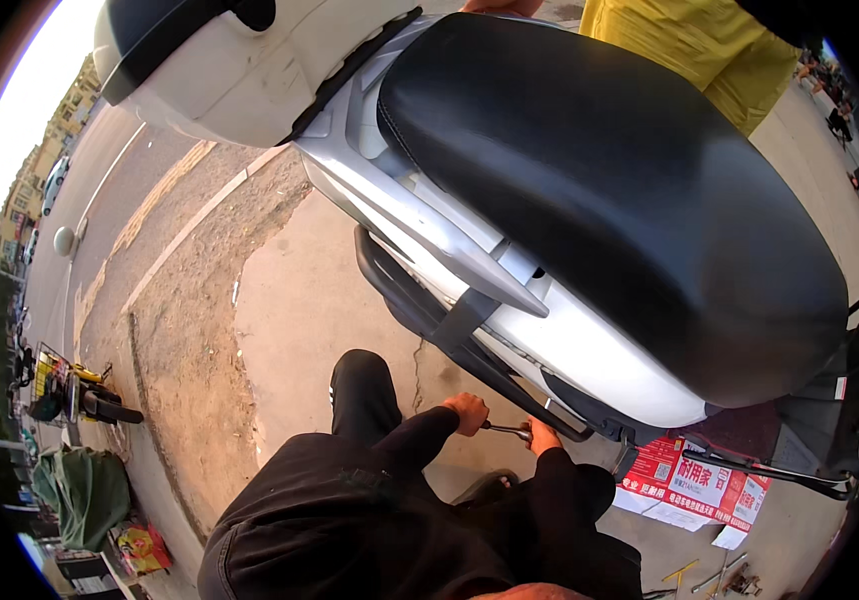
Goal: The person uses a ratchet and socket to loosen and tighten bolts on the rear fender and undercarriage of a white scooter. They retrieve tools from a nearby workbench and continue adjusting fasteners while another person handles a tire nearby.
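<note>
A scooter with a long black seat (609, 190) and white body panels (589, 360) stands before me. Low beside its black side rail (469, 355), my left hand (466, 412) is closed around one end of a dark metal wrench (507, 430). My right hand (544, 437) is closed at the wrench's other end, close under the rail. Its fingertips are partly hidden, as is whatever the tool's head touches on the scooter. Both dark sleeves reach forward from my crouched body.
A red and white cardboard box (694, 485) lies by the scooter, with hand tools (719, 577) on the ground nearby. A white rear case (239, 70) overhangs at upper left. Someone in yellow trousers (699, 50) stands beyond the seat. A yellow bicycle (84, 390) is at far left.
</note>
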Demonstrator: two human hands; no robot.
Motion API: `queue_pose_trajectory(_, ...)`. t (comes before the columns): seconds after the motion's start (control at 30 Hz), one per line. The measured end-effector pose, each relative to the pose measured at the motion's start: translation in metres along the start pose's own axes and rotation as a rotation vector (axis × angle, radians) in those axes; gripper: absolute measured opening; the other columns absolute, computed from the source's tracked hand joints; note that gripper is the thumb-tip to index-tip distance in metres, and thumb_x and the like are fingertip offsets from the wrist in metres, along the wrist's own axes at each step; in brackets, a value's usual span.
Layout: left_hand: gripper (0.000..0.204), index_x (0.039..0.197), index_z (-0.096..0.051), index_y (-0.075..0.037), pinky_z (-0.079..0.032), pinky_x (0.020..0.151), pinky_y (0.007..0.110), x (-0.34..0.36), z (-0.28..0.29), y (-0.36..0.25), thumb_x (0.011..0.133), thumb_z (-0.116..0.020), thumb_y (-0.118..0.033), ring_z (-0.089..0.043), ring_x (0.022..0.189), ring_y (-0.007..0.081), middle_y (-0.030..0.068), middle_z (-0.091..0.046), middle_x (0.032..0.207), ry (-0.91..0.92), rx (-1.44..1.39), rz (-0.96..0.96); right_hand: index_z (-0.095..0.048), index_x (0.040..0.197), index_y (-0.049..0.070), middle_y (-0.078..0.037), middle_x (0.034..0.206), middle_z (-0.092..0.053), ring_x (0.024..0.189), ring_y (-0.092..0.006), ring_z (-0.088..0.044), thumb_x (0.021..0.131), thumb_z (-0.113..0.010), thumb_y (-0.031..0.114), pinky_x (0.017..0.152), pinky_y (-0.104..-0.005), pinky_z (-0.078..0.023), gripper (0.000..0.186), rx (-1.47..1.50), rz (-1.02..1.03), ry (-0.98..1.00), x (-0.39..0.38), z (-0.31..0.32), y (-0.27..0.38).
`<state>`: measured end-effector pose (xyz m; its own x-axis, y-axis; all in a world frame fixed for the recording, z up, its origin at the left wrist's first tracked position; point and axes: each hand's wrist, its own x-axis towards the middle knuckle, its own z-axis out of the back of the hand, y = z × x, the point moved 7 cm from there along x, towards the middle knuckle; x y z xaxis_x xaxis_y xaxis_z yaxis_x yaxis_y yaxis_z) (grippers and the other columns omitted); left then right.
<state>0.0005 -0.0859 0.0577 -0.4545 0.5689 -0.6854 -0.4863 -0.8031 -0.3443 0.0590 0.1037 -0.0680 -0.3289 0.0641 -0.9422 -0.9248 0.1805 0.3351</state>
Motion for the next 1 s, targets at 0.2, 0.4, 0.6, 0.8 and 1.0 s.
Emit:
queue_pose_trajectory(0.2,0.023,0.09,-0.072,-0.004,-0.055,0.075,0.044,-0.002,0.001,-0.007,0.086,-0.06,-0.024,-0.068,0.089,0.0352,0.0164,-0.071,0.091,-0.052,-0.07,-0.083,-0.06,0.092,0.017,0.001,0.076,-0.062,0.055,-0.0113,-0.055,0.093,-0.057,0.042,0.046,-0.0317,-0.039,0.025,-0.06,0.015,-0.102,-0.004,0.018,-0.004)
queue_pose_trajectory(0.4,0.031,0.095,-0.073,-0.014,-0.055,0.079,0.046,0.055,-0.068,0.008,0.09,-0.054,-0.038,-0.068,0.089,0.0362,0.0177,-0.07,0.09,-0.176,-0.252,-0.146,-0.063,0.099,0.011,-0.004,0.088,-0.064,0.074,-0.0206,-0.061,0.092,-0.054,0.045,0.063,-0.0374,-0.051,0.036,-0.719,0.183,-0.108,0.009,0.039,0.009)
queue_pose_trajectory(0.6,0.043,0.114,-0.063,-0.007,-0.05,0.086,0.045,0.112,-0.1,-0.012,0.087,-0.062,-0.041,-0.063,0.097,0.0356,0.0191,-0.065,0.107,-0.494,-0.34,-0.49,-0.064,0.108,0.013,-0.004,0.103,-0.066,0.092,-0.0227,-0.062,0.09,-0.055,0.044,0.08,-0.0382,-0.051,0.037,-0.573,0.409,-0.673,0.071,0.095,-0.034)
queue_pose_trajectory(0.8,0.042,0.112,-0.063,-0.007,-0.05,0.085,0.044,0.161,-0.116,0.003,0.087,-0.063,-0.041,-0.064,0.096,0.0344,0.0176,-0.066,0.103,-0.404,-0.467,-0.439,-0.067,0.085,0.006,-0.02,0.077,-0.067,0.071,-0.0411,-0.066,0.076,-0.063,0.027,0.061,-0.0495,-0.052,0.023,-0.646,0.766,-1.063,-0.066,-0.016,0.02)
queue_pose_trajectory(1.0,0.037,0.106,-0.065,-0.008,-0.051,0.082,0.043,0.202,-0.121,-0.038,0.087,-0.064,-0.04,-0.065,0.093,0.0333,0.0164,-0.068,0.096,-0.275,-0.489,-0.378,-0.071,0.09,0.0,-0.019,0.083,-0.068,0.1,-0.0415,-0.058,0.072,-0.063,0.019,0.077,-0.0582,-0.045,0.027,-0.837,0.494,-1.306,-0.1,-0.034,0.04)
